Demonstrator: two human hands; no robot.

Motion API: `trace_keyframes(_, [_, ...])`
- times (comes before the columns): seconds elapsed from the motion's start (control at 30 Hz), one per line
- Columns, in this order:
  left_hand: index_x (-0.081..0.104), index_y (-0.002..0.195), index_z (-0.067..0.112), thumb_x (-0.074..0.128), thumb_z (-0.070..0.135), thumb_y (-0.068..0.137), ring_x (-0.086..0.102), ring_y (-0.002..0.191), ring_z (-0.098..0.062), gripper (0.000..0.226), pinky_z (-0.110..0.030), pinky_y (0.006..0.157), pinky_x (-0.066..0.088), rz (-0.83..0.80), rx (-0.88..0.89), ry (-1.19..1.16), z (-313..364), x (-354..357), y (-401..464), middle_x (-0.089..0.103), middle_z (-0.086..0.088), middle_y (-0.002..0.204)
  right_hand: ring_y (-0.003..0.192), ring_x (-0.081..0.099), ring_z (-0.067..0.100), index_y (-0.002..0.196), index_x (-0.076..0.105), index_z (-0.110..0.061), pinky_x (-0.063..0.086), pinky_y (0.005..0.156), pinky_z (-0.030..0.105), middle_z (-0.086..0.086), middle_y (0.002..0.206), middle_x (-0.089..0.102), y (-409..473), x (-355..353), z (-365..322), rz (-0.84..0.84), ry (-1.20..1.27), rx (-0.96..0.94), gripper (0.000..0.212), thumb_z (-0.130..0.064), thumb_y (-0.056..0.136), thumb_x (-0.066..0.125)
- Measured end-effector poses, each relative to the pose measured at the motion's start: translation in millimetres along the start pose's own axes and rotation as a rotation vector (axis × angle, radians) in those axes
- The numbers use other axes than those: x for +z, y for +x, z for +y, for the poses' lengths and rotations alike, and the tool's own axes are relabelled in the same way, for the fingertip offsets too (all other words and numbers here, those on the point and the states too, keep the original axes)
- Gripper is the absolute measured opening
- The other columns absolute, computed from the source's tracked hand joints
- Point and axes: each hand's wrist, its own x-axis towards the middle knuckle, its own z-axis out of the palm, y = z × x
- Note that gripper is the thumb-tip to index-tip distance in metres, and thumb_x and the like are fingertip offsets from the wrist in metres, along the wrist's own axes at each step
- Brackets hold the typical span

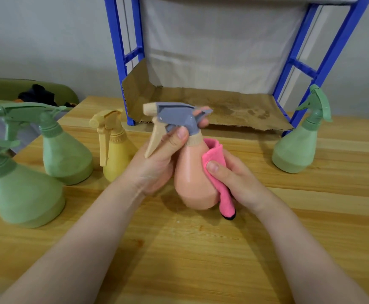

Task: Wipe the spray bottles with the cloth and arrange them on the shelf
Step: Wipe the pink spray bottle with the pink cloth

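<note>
The left hand (157, 163) grips the neck of the peach bottle (195, 183), thumb on the near side just under the grey spray head (179, 116) and fingers curled round the far side. The bottle is held tilted above the table (201, 249), its base toward the person. The right hand (236, 183) holds the pink cloth (216, 159) against the bottle's right side, thumb pressing on the cloth, which wraps round the hand and hangs below it.

Just left of the left hand stands a yellow bottle (113, 150); further left stand two green bottles (67, 150) (23, 194). Well right of the right hand stands another green bottle (297, 143). Beyond the fingers is the blue shelf (117, 51), with cardboard (223, 110) on its bottom level.
</note>
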Motion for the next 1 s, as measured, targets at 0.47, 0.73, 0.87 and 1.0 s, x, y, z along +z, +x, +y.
trace_keyframes(0.47, [0.055,0.135,0.012,0.072,0.049,0.082,0.053,0.130,-0.029,0.066,-0.051,0.112,0.039,-0.053,-0.149,0.195,-12.5,-0.4,-2.4,0.059,-0.014,0.137,0.097,0.065,0.002,0.112,0.059,-0.031,0.048,0.084,0.020,-0.018,0.102,0.070,-1.1,21.3,0.8,0.201,-0.119,-0.197,0.036,-0.040,0.078,0.067])
trace_keyframes(0.73, [0.060,0.120,0.028,0.064,0.028,0.091,0.061,0.115,0.001,0.030,-0.017,0.093,0.047,-0.020,-0.104,0.209,-18.0,9.1,-2.4,0.070,0.018,0.117,0.090,0.069,0.005,0.100,0.061,-0.034,0.055,0.080,0.030,-0.015,0.093,0.072,1.1,17.1,-3.9,0.518,-0.190,-0.210,0.021,-0.039,0.081,0.069])
trace_keyframes(0.87, [0.054,0.130,0.033,0.061,0.054,0.081,0.048,0.132,-0.005,0.054,-0.039,0.113,0.038,0.119,-0.073,0.399,-30.0,22.3,-4.8,0.057,0.012,0.138,0.082,0.064,0.002,0.099,0.057,-0.032,0.050,0.071,0.025,-0.016,0.087,0.067,3.3,18.5,3.2,0.674,-0.397,-0.215,0.022,-0.043,0.084,0.068])
trace_keyframes(1.0, [0.060,0.122,0.017,0.063,0.047,0.082,0.063,0.109,-0.011,0.050,-0.040,0.098,0.050,0.147,-0.035,0.446,-33.5,35.7,-7.2,0.068,0.003,0.114,0.086,0.059,0.012,0.103,0.057,-0.019,0.048,0.071,0.031,-0.010,0.093,0.059,4.5,25.5,13.1,0.686,-0.640,-0.275,0.024,-0.038,0.091,0.067])
